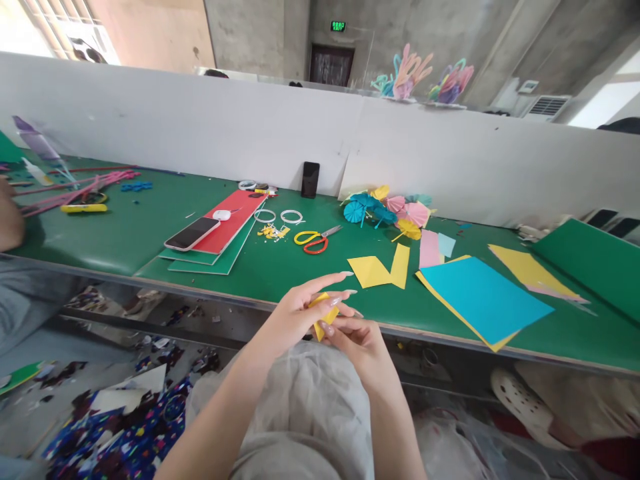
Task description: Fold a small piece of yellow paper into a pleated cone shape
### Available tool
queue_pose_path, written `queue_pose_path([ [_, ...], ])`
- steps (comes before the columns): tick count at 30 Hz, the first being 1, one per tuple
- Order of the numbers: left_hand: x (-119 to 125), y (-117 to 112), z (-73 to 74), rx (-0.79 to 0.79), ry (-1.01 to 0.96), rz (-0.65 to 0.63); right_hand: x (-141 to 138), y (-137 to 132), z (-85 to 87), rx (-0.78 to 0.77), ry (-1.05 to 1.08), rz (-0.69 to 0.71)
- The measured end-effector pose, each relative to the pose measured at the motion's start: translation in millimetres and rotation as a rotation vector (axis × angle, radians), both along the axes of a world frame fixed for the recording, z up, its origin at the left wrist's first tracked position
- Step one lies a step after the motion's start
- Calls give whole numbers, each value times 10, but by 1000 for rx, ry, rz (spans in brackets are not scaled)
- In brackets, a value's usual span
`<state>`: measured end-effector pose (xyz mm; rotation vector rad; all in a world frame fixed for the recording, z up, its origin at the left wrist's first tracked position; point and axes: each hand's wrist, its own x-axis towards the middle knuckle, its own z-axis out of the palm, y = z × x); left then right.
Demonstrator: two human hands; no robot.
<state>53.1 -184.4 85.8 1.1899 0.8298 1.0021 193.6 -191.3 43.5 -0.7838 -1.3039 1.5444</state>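
Note:
Between both hands, just off the table's front edge, is a small folded piece of yellow paper (324, 316). My left hand (299, 312) pinches its upper part, thumb on top and the other fingers stretched to the right. The thumb and fingers of my right hand (361, 341) close on its lower part. Just beyond my hands lie cut yellow paper pieces (371, 271) on the table. Scissors (317, 240) with one yellow and one orange handle rest behind them, beside small yellow scraps (273, 231).
Blue and yellow sheets (485, 293) lie to the right. Small paper umbrellas (385, 208) cluster near the white partition (240, 127), where a dark phone (311, 180) leans. At left, another phone (192, 234) rests on red and green boards (235, 213). A person's arm (9, 217) shows far left.

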Motion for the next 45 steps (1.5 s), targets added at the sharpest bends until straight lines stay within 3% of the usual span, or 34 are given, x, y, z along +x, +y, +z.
queue_pose_path([
  [2,-10,11,13,20,-40,44,-8,-35,-89,-30,-23,27],
  [6,-116,39,99,203,-168,192,-45,-148,-361,-107,-125,169],
  [8,-166,35,139,225,-145,176,-30,-180,-441,-155,-133,133],
  [11,-166,15,144,161,-67,99,36,-159,-380,-163,-94,77],
  [15,-87,25,66,76,26,62,61,-59,-136,-45,-8,46],
  [18,-56,54,12,50,65,27,-7,8,-56,-27,68,-82],
  [21,-62,68,-16,90,112,18,-74,46,-81,-68,105,-166],
  [26,-79,58,-43,140,186,18,-73,65,-123,-91,101,-140],
  [39,-29,52,-83,0,52,40,-20,42,-83,-25,-67,-50],
  [45,-99,73,-21,117,-15,128,-95,-70,-365,-23,-225,94],
])
